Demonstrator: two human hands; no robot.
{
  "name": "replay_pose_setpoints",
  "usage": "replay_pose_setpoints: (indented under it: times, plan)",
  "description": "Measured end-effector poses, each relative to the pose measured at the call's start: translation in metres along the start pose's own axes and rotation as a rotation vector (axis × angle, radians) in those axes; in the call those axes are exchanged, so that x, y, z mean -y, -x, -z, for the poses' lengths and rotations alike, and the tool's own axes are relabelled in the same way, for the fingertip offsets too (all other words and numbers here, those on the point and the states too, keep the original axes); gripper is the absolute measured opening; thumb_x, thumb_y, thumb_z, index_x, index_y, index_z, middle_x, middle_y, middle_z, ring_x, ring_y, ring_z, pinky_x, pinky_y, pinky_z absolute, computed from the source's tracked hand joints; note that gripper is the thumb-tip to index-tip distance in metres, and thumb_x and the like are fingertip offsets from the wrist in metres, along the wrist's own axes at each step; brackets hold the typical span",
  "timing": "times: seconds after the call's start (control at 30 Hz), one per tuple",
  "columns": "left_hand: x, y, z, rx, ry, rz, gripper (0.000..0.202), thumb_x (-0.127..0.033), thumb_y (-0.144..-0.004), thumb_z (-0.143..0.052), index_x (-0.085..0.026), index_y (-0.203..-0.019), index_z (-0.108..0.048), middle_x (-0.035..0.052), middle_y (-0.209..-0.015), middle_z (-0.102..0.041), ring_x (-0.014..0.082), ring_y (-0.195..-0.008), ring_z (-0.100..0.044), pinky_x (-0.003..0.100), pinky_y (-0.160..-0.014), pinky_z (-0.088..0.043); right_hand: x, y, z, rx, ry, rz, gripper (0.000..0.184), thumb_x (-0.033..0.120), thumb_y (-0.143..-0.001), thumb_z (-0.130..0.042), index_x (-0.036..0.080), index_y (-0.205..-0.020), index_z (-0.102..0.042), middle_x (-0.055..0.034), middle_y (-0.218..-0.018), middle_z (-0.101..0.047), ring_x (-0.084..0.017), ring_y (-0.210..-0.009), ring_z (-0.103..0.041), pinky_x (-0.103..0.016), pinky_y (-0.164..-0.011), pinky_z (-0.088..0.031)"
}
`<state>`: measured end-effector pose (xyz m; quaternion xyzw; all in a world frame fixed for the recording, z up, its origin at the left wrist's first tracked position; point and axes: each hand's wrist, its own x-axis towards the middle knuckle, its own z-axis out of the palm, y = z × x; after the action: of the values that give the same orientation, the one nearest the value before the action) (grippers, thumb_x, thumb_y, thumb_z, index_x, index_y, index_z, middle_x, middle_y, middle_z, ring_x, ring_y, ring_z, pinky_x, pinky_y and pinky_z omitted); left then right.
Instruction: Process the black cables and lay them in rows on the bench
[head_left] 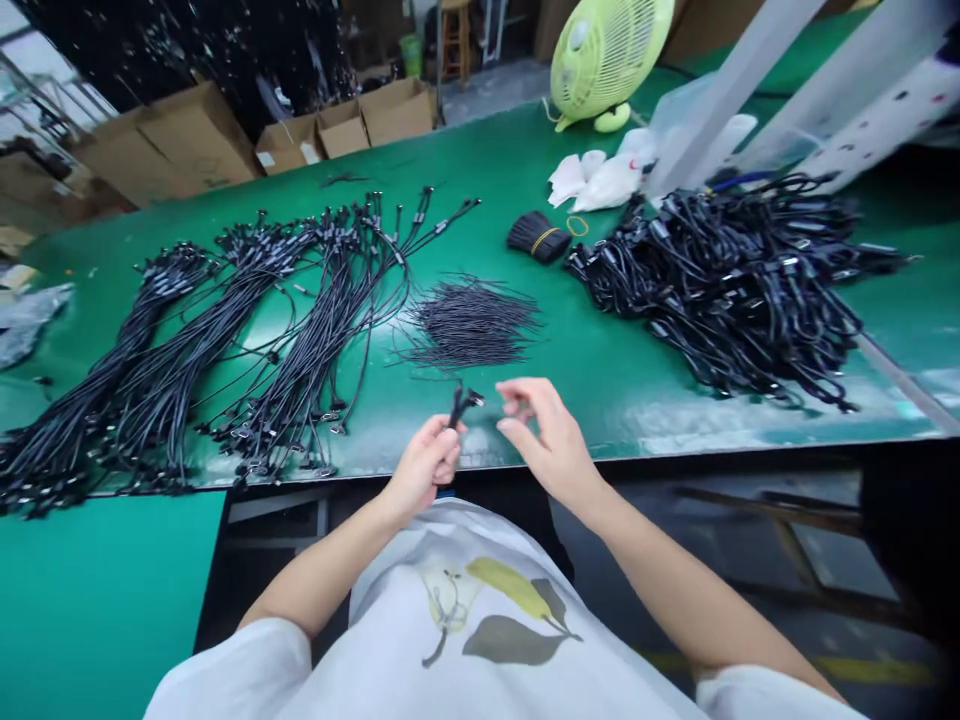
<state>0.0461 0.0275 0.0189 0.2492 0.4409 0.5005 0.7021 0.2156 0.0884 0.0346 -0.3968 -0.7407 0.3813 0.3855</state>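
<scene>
My left hand (425, 467) is closed around a short black cable (459, 403), whose connector ends stick up above my fingers at the near edge of the green table (600, 370). My right hand (541, 432) hovers just to the right of it, fingers bent and apart, holding nothing I can see. A loose heap of thin black twist ties (471, 323) lies on the table right behind both hands.
Long bundles of black cables (225, 340) spread over the table's left. A big tangled pile of black cables (735, 270) fills the right. A banded bundle of ties (538, 236), white cloths (592, 180), a green fan (604, 55) and cardboard boxes (345, 125) stand behind.
</scene>
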Motion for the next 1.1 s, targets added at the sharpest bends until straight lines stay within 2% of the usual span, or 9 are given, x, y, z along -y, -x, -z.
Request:
replay_pose_setpoints:
  times: [0.2, 0.37, 0.43, 0.53, 0.67, 0.77, 0.83, 0.93, 1.1]
  plan:
    - [0.023, 0.009, -0.007, 0.103, -0.234, 0.111, 0.052, -0.067, -0.081, -0.052, -0.015, -0.079, -0.056, -0.0094, -0.043, -0.033, 0.0040, -0.035, -0.025, 0.019, -0.037, -0.018, -0.004, -0.021, -0.022, 0.098, -0.026, 0.135, 0.038, 0.040, -0.095, -0.044, 0.018, -0.067, -0.057, -0.0018, -0.068, -0.055, -0.012, -0.069, -0.052, -0.026, -0.072, -0.042]
    - [0.022, -0.001, -0.009, -0.118, -0.145, 0.125, 0.055, -0.070, -0.078, -0.053, -0.018, -0.061, -0.046, -0.0124, -0.040, -0.016, 0.0032, -0.035, -0.009, 0.019, -0.036, -0.009, -0.019, -0.010, -0.044, 0.005, -0.590, -0.139, 0.043, 0.046, -0.078, -0.068, 0.019, -0.108, -0.054, 0.0003, -0.087, -0.060, -0.010, -0.074, -0.056, -0.024, -0.072, -0.046]
    - [0.021, -0.009, -0.014, -0.136, -0.226, 0.102, 0.052, -0.068, -0.076, -0.059, -0.017, -0.068, -0.053, -0.0097, -0.043, -0.030, 0.0045, -0.036, -0.023, 0.018, -0.037, -0.017, -0.024, 0.002, -0.052, 0.020, -0.858, -0.305, 0.056, 0.048, -0.075, -0.069, 0.021, -0.119, -0.046, -0.0012, -0.097, -0.061, -0.009, -0.069, -0.057, -0.024, -0.066, -0.048]
    - [0.023, -0.018, -0.020, -0.049, -0.480, 0.068, 0.054, -0.067, -0.078, -0.057, -0.015, -0.089, -0.065, 0.0042, -0.072, -0.064, 0.0143, -0.062, -0.057, 0.023, -0.053, -0.043, -0.035, 0.017, -0.040, 0.161, -0.950, -0.482, 0.040, 0.048, -0.084, -0.058, 0.018, -0.108, -0.049, -0.0015, -0.087, -0.062, -0.008, -0.056, -0.053, -0.023, -0.056, -0.047]
    - [0.023, -0.026, -0.012, 0.094, -0.792, -0.111, 0.049, -0.060, -0.083, -0.055, -0.018, -0.105, -0.068, 0.0123, -0.113, -0.065, 0.0251, -0.103, -0.061, 0.036, -0.092, -0.046, -0.071, 0.011, 0.065, -0.244, -0.422, -0.474, 0.034, 0.044, -0.088, -0.050, 0.017, -0.108, -0.050, -0.0031, -0.082, -0.061, -0.013, -0.069, -0.058, -0.028, -0.069, -0.051]
    - [0.023, -0.032, 0.001, 0.068, -0.927, -0.084, 0.040, -0.053, -0.086, -0.052, -0.020, -0.101, -0.069, 0.0110, -0.109, -0.067, 0.0242, -0.099, -0.062, 0.036, -0.090, -0.048, -0.107, -0.014, 0.173, -0.638, 0.279, -0.423, 0.053, 0.045, -0.089, -0.049, 0.017, -0.132, -0.040, -0.0133, -0.114, -0.058, -0.022, -0.100, -0.058, -0.040, -0.089, -0.048]
    - [0.025, -0.035, 0.009, 0.047, -0.959, -0.083, 0.040, -0.053, -0.086, -0.051, -0.019, -0.098, -0.069, 0.0108, -0.107, -0.067, 0.0243, -0.096, -0.063, 0.036, -0.086, -0.051, -0.129, -0.031, 0.221, -0.719, 0.645, -0.459, 0.076, 0.053, -0.087, -0.051, 0.010, -0.144, -0.027, -0.0217, -0.130, -0.048, -0.031, -0.117, -0.050, -0.050, -0.099, -0.040]
    - [0.031, -0.036, 0.015, 0.053, -1.027, -0.128, 0.040, -0.054, -0.085, -0.050, -0.020, -0.097, -0.069, 0.0102, -0.106, -0.068, 0.0247, -0.095, -0.065, 0.038, -0.085, -0.052, -0.154, -0.046, 0.238, -0.556, 1.028, -0.495, 0.103, 0.068, -0.080, -0.052, -0.001, -0.148, -0.016, -0.0289, -0.144, -0.032, -0.039, -0.134, -0.032, -0.057, -0.110, -0.022]
    - [0.036, -0.038, 0.016, 0.000, -1.026, -0.150, 0.038, -0.053, -0.085, -0.051, -0.021, -0.095, -0.070, 0.0097, -0.104, -0.068, 0.0238, -0.090, -0.067, 0.036, -0.078, -0.055, -0.168, -0.041, 0.206, -0.364, 1.264, -0.471, 0.125, 0.079, -0.069, -0.055, -0.002, -0.150, -0.004, -0.0285, -0.155, -0.008, -0.040, -0.143, -0.008, -0.064, -0.111, -0.007]
